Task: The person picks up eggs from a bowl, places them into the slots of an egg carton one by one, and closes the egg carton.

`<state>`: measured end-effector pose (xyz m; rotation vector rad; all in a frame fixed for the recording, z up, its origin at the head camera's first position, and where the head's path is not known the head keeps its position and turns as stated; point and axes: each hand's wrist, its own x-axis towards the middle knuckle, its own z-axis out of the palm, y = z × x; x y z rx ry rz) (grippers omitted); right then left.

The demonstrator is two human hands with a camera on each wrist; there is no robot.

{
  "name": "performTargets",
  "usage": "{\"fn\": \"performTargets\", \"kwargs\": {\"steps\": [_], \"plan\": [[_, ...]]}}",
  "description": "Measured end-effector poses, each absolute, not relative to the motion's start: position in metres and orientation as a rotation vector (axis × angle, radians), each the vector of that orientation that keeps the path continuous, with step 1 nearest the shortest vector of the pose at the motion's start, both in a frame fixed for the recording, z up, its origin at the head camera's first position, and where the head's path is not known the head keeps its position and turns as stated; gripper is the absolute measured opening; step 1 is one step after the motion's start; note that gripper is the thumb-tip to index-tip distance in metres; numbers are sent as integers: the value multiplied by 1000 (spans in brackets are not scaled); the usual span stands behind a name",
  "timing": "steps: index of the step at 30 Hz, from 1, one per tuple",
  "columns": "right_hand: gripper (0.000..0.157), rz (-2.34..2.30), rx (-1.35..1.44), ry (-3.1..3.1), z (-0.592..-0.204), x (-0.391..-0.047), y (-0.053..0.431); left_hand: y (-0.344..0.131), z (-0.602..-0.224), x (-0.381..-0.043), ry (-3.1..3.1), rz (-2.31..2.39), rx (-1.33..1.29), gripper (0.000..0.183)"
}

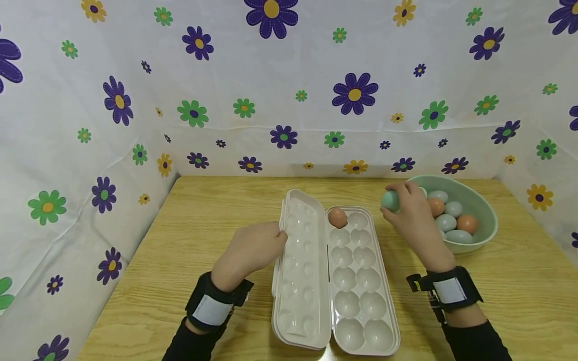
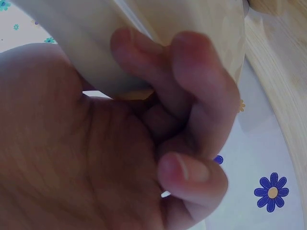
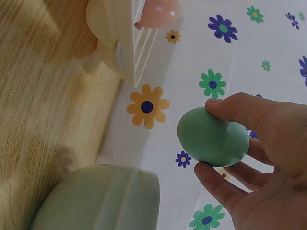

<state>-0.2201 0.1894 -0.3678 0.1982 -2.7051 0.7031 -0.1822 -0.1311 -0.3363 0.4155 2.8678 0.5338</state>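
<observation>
My right hand (image 1: 412, 214) pinches a green egg (image 3: 213, 136) between thumb and fingertips, raised by the left rim of the green bowl (image 1: 485, 225). Brown and pale blue eggs lie in that bowl. An egg carton (image 1: 390, 321) stands opened out in the middle of the table, its lid (image 1: 300, 301) folded to the left. One brown egg (image 1: 337, 217) sits in the far left cup of the carton. With curled fingers my left hand (image 1: 253, 245) grips the lid's left edge; in the left wrist view the fingers (image 2: 206, 86) bend around it.
The wooden table (image 1: 203, 205) ends at the back against a white cloth (image 1: 311, 60) printed with flowers, which also rises on both sides. The bowl stands at the right, a little apart from the carton.
</observation>
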Motion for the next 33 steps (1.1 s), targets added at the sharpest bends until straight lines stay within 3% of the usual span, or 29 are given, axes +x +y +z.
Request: {"fn": "performTargets", "kwargs": {"steps": [33], "plan": [[44,750,275,-2699,-377,-226,180,-131,-335,-181,2873,552,408,38]]}}
